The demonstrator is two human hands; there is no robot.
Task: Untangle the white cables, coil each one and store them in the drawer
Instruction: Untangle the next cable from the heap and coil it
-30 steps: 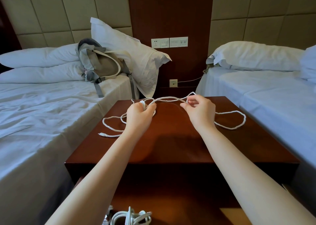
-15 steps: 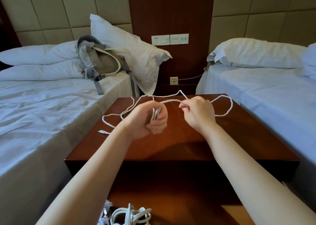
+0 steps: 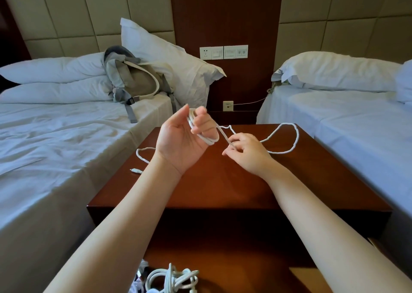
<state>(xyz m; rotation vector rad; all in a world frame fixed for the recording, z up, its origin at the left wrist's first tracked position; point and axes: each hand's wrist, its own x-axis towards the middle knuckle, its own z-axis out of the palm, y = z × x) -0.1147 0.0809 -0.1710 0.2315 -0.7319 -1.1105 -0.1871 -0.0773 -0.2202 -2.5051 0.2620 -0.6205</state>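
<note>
Two hands (image 3: 181, 141) (image 3: 248, 153), one cable (image 3: 294, 141), maybe coils (image 3: 171, 279)

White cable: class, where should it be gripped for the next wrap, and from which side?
Pinch the white cable on the straight run past the turns round the left hand, from above on the right, where the right hand pinches it. The loop beyond lies slack on the nightstand, so should feed freely.

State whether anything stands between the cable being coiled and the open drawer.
Nothing visible does. The cable is wound on the left hand, fed by the right hand; the drawer below lies open, with coiled cables at its left.
</note>
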